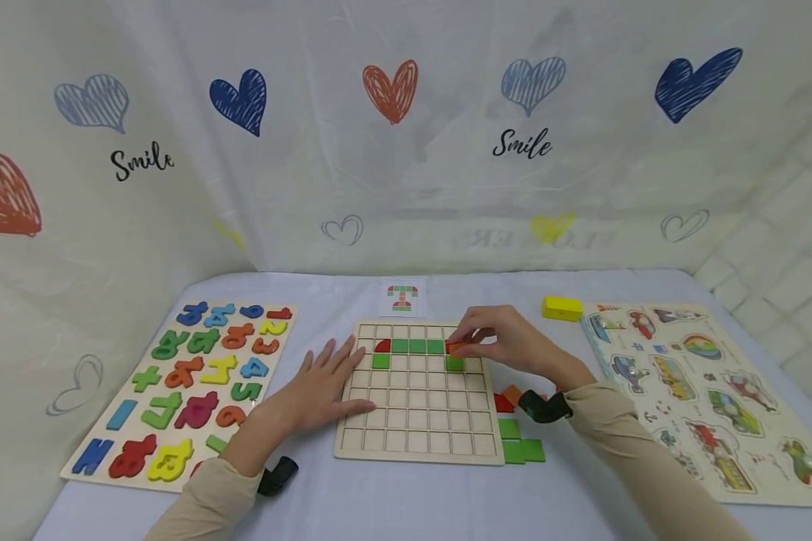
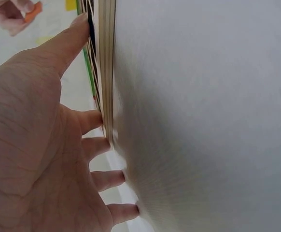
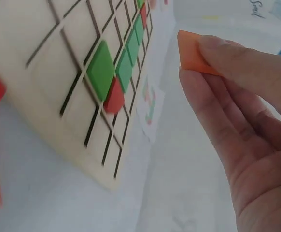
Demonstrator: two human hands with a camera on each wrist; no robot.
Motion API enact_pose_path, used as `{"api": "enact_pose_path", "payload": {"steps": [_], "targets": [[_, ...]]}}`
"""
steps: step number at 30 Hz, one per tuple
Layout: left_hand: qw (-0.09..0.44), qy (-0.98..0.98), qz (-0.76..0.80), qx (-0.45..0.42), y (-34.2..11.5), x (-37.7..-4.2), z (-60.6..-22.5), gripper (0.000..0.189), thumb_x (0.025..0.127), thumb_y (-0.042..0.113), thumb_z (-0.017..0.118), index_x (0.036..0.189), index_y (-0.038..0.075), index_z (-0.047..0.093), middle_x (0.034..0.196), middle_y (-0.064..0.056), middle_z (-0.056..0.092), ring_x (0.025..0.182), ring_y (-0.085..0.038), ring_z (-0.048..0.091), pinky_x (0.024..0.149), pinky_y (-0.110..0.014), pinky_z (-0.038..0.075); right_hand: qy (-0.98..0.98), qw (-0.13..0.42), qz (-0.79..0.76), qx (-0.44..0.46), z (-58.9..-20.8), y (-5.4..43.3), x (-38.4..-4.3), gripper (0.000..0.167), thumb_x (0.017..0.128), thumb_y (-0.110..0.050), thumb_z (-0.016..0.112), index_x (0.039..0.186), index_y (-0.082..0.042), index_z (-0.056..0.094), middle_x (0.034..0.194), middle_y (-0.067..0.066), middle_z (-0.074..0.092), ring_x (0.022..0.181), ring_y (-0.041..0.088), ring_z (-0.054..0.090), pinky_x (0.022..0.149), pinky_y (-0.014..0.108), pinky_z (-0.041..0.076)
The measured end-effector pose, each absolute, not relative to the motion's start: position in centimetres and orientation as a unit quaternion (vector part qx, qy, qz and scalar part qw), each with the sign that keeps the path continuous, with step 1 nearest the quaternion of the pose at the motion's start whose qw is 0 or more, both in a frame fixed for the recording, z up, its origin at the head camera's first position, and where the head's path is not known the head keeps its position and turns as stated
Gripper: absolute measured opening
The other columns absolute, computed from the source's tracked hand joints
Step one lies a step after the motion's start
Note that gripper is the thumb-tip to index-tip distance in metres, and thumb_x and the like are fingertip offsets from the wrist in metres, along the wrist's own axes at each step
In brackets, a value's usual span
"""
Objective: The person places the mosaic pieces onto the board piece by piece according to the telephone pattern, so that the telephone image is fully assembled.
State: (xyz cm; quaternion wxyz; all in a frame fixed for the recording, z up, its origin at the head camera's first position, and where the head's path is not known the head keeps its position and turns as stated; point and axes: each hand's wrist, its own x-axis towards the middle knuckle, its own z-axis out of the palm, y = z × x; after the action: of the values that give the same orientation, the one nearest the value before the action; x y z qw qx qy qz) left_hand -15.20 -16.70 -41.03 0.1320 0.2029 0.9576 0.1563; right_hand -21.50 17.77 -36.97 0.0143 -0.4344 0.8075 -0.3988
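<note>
A square wooden grid board point(image 1: 419, 402) lies on the white table. My left hand point(image 1: 318, 387) rests along its left edge with fingers spread; the left wrist view shows the thumb on the board's side. My right hand point(image 1: 510, 338) pinches an orange tile point(image 3: 190, 51) between thumb and fingers, above the board's upper right part. In the board's upper rows sit green tiles point(image 1: 417, 346), with a red rounded tile point(image 1: 383, 346) at the left end. Another red tile point(image 3: 114, 97) shows in the right wrist view, beside a green tile point(image 3: 101, 71).
A pattern card point(image 1: 402, 299) lies behind the board. Loose green tiles point(image 1: 514, 451) and red tiles point(image 1: 504, 403) lie to its right. A number puzzle point(image 1: 199, 376) stands at left, a picture puzzle point(image 1: 690, 391) at right, and a yellow block point(image 1: 562, 308) at the back.
</note>
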Motion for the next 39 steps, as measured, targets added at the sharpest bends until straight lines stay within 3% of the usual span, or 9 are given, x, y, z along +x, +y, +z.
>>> {"api": "enact_pose_path", "payload": {"steps": [9,18,39], "targets": [[0.131,0.958,0.153,0.207,-16.7,-15.4,-41.5,0.099,0.096,0.072,0.056,0.168,0.012,0.022,0.176,-0.012,0.007,0.16,-0.044,0.002,0.123,-0.07,0.006,0.8,0.038,-0.407,-0.44,-38.3,14.3,-21.9,0.015,0.085,0.003,0.083,0.099,0.0,0.08,0.094,0.005,0.073,0.083,0.017,0.069,0.076,0.031,0.062],[0.132,0.958,0.152,0.206,-16.6,-15.3,-41.3,0.098,0.097,0.071,0.057,0.168,0.011,0.023,0.176,-0.013,0.009,0.16,-0.044,0.003,0.122,-0.071,0.007,0.816,0.035,-0.397,-0.419,-39.3,12.6,-21.7,0.018,0.089,0.004,0.08,0.107,0.0,0.08,0.101,0.007,0.074,0.093,0.019,0.07,0.078,0.031,0.062],[0.133,0.959,0.147,0.201,-16.7,-15.3,-41.2,0.099,0.097,0.071,0.056,0.168,0.012,0.023,0.176,-0.012,0.008,0.16,-0.043,0.002,0.123,-0.069,0.006,0.845,0.032,-0.377,-0.379,-40.2,11.6,-21.2,0.015,0.09,0.0,0.08,0.105,-0.003,0.082,0.097,0.003,0.072,0.089,0.014,0.068,0.076,0.024,0.058]]}}
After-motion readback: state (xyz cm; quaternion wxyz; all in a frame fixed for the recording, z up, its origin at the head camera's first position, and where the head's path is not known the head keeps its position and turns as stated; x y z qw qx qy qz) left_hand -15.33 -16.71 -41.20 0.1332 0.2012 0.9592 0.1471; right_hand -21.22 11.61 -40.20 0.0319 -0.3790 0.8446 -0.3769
